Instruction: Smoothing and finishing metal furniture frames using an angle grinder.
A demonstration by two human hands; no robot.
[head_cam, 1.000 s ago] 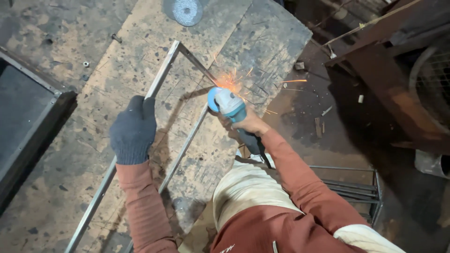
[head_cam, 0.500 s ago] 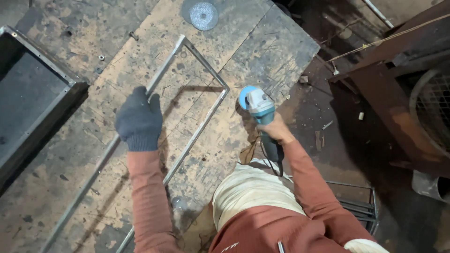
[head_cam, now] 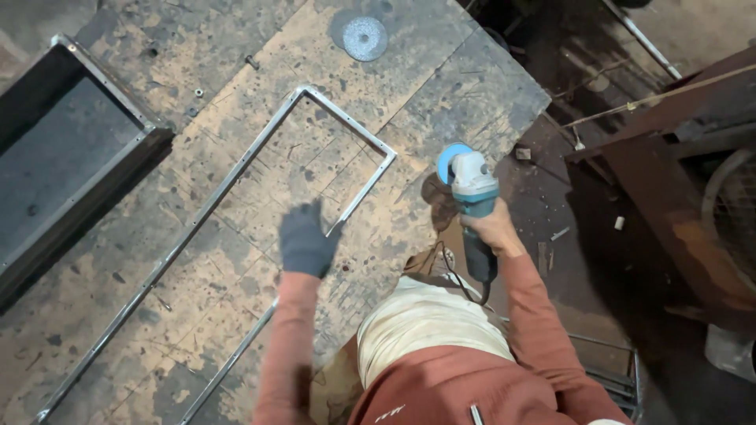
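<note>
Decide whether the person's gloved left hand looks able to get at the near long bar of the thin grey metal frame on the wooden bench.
Probably yes. The gloved left hand hovers right beside the thin grey metal frame, and nothing lies between them on the wooden bench.

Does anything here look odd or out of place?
One thing: the right hand grips the angle grinder bare, while the left hand wears a dark glove. A loose grinding disc lies apart on the worn workbench.
</note>
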